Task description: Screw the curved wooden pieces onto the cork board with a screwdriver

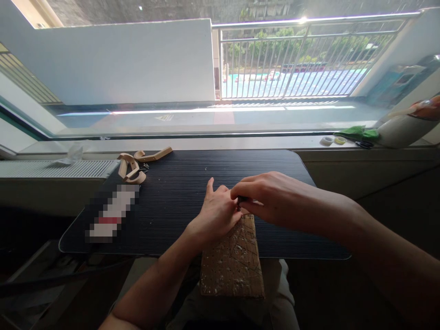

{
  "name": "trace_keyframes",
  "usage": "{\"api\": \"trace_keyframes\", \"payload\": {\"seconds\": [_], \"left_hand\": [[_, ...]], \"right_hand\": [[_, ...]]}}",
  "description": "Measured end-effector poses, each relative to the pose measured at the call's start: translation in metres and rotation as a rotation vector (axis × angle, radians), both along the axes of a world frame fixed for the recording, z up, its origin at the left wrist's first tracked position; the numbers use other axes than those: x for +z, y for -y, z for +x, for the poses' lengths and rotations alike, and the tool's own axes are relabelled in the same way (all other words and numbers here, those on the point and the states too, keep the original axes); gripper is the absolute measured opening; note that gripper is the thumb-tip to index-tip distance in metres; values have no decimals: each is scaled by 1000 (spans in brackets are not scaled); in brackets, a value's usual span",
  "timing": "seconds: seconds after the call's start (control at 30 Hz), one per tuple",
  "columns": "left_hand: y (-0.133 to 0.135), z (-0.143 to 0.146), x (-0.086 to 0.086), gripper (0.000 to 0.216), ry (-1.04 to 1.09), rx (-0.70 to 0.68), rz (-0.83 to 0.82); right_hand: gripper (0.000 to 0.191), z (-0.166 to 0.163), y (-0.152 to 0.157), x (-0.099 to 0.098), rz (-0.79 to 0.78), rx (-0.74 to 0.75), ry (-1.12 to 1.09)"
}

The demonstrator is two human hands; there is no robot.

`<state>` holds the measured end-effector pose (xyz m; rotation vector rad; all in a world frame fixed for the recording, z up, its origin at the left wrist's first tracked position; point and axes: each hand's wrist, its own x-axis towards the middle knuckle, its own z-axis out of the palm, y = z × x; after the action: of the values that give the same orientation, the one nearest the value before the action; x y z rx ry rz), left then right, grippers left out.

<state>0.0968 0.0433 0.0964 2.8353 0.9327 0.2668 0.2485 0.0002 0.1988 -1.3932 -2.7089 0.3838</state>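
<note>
My left hand (216, 213) rests on the top edge of a brown perforated board (233, 259), fingers curled over something small I cannot make out. My right hand (264, 199) comes in from the right just above it. Its fingertips pinch a small dark object (241, 200) over the board's top edge. The board is speckled with white and scored with lines. It leans from my lap onto the front edge of a dark ribbed mat (178, 188).
Several curved wooden pieces (137, 166) and small dark bits lie at the mat's far left. A blurred-out flat item (112, 213) lies on its left side. Tape rolls (332, 140), green cloth (359, 133) and scissors (364, 144) sit on the window sill at right.
</note>
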Motion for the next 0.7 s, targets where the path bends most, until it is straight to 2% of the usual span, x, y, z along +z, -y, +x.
{"api": "trace_keyframes", "payload": {"seconds": [0.27,0.57,0.7], "left_hand": [[-1,2,1,18,-2,7,-11],[0,2,0,22,19,21,-17],[0,3,1,22,12,33,-22]], "right_hand": [[20,5,4,1,31,-35,-15],[20,8,0,-4,112,-98,33],[20,10,1,-3,140,-74,26]]}}
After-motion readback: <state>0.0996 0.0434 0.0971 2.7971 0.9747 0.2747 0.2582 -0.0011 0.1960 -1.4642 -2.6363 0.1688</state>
